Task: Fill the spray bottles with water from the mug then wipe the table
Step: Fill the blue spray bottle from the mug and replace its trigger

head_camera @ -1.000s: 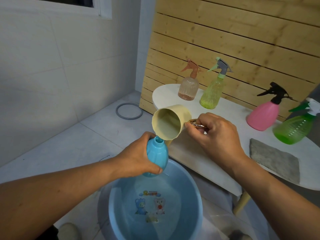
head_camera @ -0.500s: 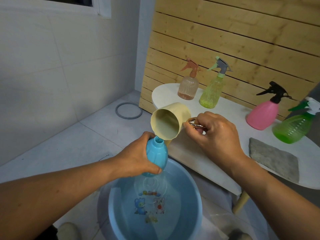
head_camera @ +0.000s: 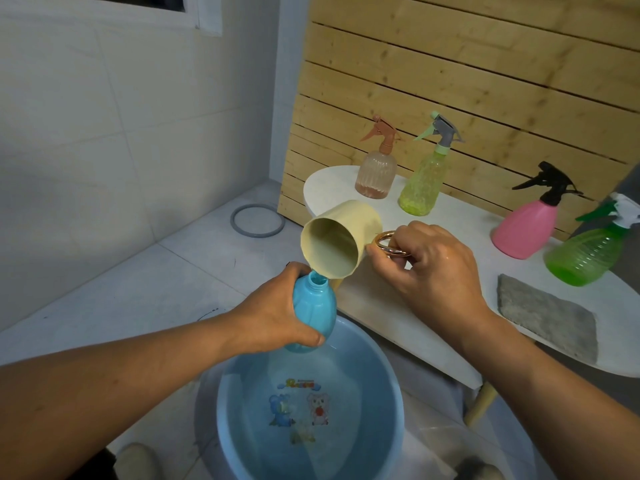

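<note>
Mug tipped over open blue bottle, above the basin.

Left hand point(head_camera: 273, 315) wraps the blue bottle point(head_camera: 313, 306), cap off, neck up; right hand point(head_camera: 427, 268) pinches the gold ring handle of the cream mug point(head_camera: 337, 244), whose lip sits just at the bottle mouth. Blue basin point(head_camera: 393, 386) with water directly below, at 6 o'clock. White table point(head_camera: 367, 299) runs from 12 to 3: peach sprayer point(head_camera: 375, 173) and yellow-green sprayer point(head_camera: 420, 188) at 12–1, pink sprayer point(head_camera: 526, 225) and green sprayer point(head_camera: 585, 256) at 2, grey cloth point(head_camera: 547, 317) at 3 near the table edge. Grey ring point(head_camera: 258, 220) on the floor at 11. Nothing between mug and bottle neck.
</note>
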